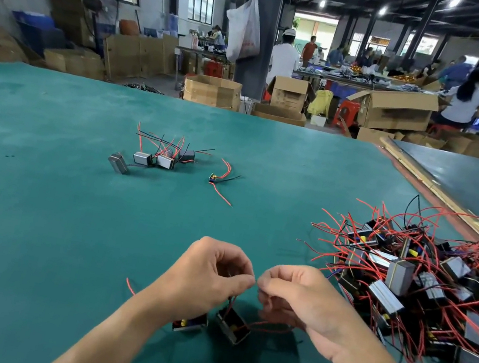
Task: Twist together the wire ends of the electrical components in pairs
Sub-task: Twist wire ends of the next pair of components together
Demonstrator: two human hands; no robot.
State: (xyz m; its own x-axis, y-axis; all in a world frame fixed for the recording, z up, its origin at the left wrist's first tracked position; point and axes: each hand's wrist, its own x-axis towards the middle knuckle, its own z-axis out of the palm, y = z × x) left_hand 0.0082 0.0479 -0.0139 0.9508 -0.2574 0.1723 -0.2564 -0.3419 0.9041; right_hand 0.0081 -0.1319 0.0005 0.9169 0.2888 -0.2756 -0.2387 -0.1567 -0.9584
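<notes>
The left hand (209, 275) and right hand (297, 300) each pinch thin wire ends (255, 281) together, fingertips nearly touching; two small boxy components (232, 324) with red leads hang below, over the green table (35, 209).

Cardboard boxes (394, 112) stand beyond the green table (37, 193).

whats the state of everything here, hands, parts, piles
left hand: pinching the wires, fingertips meeting the right hand's
right hand: pinching the wires
left component: under the left hand, wired up to the fingers
right component: between the hands, wired up to the fingers
group of components: lying mid-table, wires intertwined
single small component: lying alone, wires loose
pile of components: heaped at right, wires tangled
</notes>
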